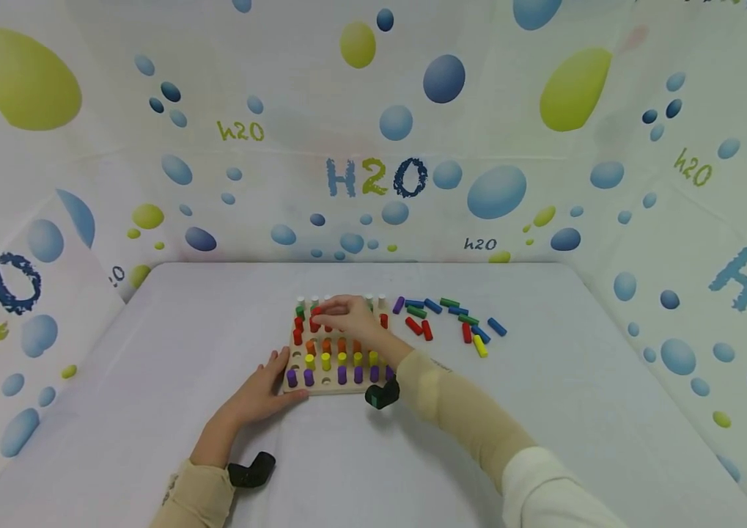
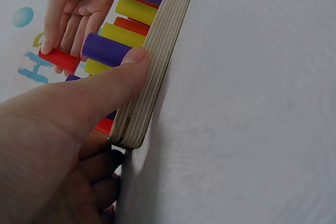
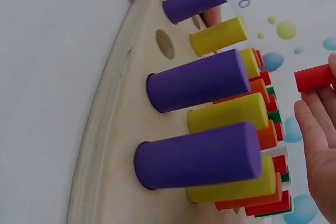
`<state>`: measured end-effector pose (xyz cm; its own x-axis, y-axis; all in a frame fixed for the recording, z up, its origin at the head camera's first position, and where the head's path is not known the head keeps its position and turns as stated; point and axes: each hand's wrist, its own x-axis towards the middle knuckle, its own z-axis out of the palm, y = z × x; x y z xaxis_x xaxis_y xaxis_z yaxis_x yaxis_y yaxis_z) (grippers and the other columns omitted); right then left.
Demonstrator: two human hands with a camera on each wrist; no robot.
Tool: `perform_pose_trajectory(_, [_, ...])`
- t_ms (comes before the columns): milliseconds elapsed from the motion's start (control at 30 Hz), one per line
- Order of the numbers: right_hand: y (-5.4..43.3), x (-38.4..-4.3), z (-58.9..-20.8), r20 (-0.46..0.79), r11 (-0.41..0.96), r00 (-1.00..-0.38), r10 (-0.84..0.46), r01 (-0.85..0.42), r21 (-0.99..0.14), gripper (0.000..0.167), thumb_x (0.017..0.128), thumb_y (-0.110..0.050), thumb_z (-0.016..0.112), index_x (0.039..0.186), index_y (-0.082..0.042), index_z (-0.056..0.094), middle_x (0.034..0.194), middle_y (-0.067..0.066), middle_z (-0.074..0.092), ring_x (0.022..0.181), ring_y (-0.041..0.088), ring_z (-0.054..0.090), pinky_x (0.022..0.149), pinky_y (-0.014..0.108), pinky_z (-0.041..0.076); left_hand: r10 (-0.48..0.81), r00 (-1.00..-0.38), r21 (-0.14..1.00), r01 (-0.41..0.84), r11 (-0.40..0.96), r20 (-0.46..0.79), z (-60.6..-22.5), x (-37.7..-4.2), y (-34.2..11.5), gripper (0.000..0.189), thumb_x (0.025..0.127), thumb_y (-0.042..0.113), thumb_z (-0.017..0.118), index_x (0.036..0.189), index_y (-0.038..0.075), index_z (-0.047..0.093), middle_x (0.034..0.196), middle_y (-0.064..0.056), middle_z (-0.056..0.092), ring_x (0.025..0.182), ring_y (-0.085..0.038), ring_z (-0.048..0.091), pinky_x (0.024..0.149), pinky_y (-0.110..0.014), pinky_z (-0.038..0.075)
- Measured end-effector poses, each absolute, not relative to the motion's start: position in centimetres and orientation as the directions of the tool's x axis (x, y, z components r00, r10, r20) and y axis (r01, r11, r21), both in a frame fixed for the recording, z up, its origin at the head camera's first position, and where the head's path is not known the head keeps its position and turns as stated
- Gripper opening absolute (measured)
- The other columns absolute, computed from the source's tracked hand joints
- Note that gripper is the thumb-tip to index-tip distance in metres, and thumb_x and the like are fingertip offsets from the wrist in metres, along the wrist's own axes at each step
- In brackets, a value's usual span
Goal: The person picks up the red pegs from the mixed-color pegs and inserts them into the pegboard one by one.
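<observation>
A wooden pegboard (image 1: 333, 389) lies on the table, with rows of coloured pegs upright in its holes. Purple pegs (image 3: 202, 156) line the front row, with yellow pegs (image 1: 325, 361) behind, then orange, red, green and white ones. My left hand (image 1: 257, 392) holds the board's front left corner, thumb at the front edge beside a purple peg and fingers along the left side. Above the board, my right hand (image 1: 350, 315) pinches a red peg (image 2: 59, 60) between thumb and fingertips. That peg is tilted nearly sideways in the wrist views.
Right of the board lie several loose pegs: blue (image 1: 496, 326), green (image 1: 449, 302), red (image 1: 414, 325), one yellow (image 1: 481, 346) and one purple (image 1: 399, 305). A bare hole (image 3: 165, 44) shows in the purple row. The white-covered table (image 1: 149, 352) meets a patterned cloth backdrop (image 1: 320, 95).
</observation>
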<state>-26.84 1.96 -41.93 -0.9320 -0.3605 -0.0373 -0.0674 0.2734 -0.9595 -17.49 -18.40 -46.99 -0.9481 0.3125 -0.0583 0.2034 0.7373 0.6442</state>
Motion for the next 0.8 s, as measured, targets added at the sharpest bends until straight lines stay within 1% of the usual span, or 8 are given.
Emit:
perform_pose_trajectory(167, [1.2,-26.8,-42.5,-0.058,0.297,-0.940,-0.337,-0.048,-0.954,0.022,0.081,-0.027,0.070,0.100,-0.015,0.067,0.094,-0.003,0.067,0.088,0.011,0.061,0.079,0.025,0.052,0.310,-0.948,0.651,0.193,0.734,-0.068,-47.0,-17.4,-18.4,0.099,0.080,0.054,0.061,0.144,-0.003,0.013,0.148,-0.026,0.011,0.136,-0.039,0.006,0.109,-0.053,0.006])
perform_pose_trajectory(300, [0.8,-26.7,-42.9,-0.024,0.340,-0.946,-0.322,-0.091,-0.936,0.020,0.080,-0.025,0.072,0.096,-0.015,0.067,0.093,-0.005,0.066,0.090,0.010,0.060,0.081,0.027,0.050,0.308,-0.949,0.650,0.190,0.736,-0.071,-46.9,-17.4,-18.4,0.099,0.079,0.054,0.061,0.145,-0.002,0.013,0.148,-0.026,0.011,0.136,-0.039,0.007,0.109,-0.053,0.006])
perform_pose_trajectory(400, [0.6,-26.7,-43.2,-0.001,0.368,-0.940,-0.341,-0.133,-0.920,0.019,0.080,-0.025,0.072,0.095,-0.015,0.067,0.094,-0.005,0.066,0.090,0.011,0.060,0.080,0.029,0.050,0.306,-0.949,0.650,0.190,0.736,-0.070,-46.9,-17.3,-18.4,0.098,0.080,0.054,0.061,0.145,-0.002,0.013,0.147,-0.026,0.011,0.136,-0.039,0.007,0.110,-0.052,0.006])
perform_pose_trajectory(533, [0.4,-27.1,-43.5,0.005,0.400,-0.925,-0.381,-0.170,-0.901,0.017,0.080,-0.024,0.072,0.093,-0.015,0.066,0.092,-0.005,0.068,0.089,0.010,0.062,0.079,0.027,0.051,0.309,-0.948,0.649,0.194,0.736,-0.068,-46.9,-17.4,-18.5,0.098,0.080,0.054,0.061,0.145,-0.002,0.013,0.147,-0.027,0.011,0.136,-0.040,0.007,0.109,-0.053,0.006])
perform_pose_trajectory(800, [0.0,-27.4,-43.6,-0.021,0.462,-0.912,-0.410,-0.188,-0.867,0.015,0.080,-0.021,0.072,0.091,-0.013,0.064,0.093,-0.002,0.069,0.085,0.010,0.062,0.072,0.023,0.050,0.315,-0.947,0.648,0.203,0.735,-0.061,-46.9,-17.4,-18.5,0.098,0.080,0.053,0.061,0.144,-0.003,0.013,0.147,-0.027,0.011,0.136,-0.040,0.007,0.109,-0.053,0.007])
